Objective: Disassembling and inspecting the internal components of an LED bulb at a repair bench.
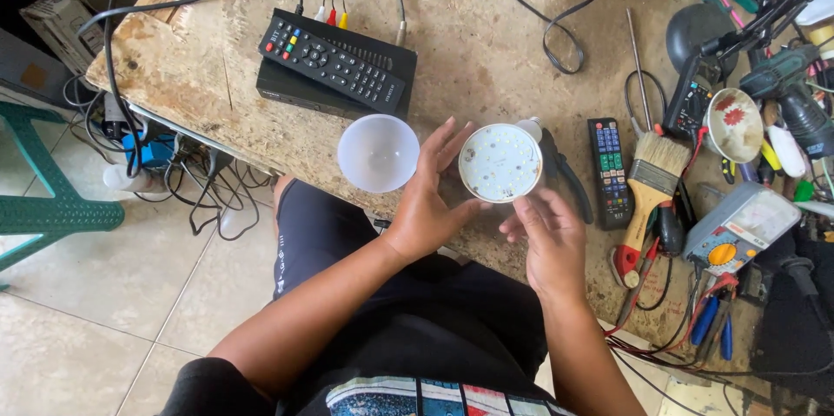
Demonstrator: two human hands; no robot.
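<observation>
A worn, pale wooden workbench (486, 42) carried everything. Beyond the fingertips (447, 131) of the left hand (426, 203) sat a black set-top box (287, 90) with a black remote (334, 62) lying on top. Just left of those fingers stood a white translucent bulb dome (378, 153). Right of the right hand (552, 238) lay a second black remote (611, 171), then a paintbrush (650, 186) with a red-and-yellow handle, and a grey multimeter (741, 227) near the bench's cluttered right edge.
</observation>
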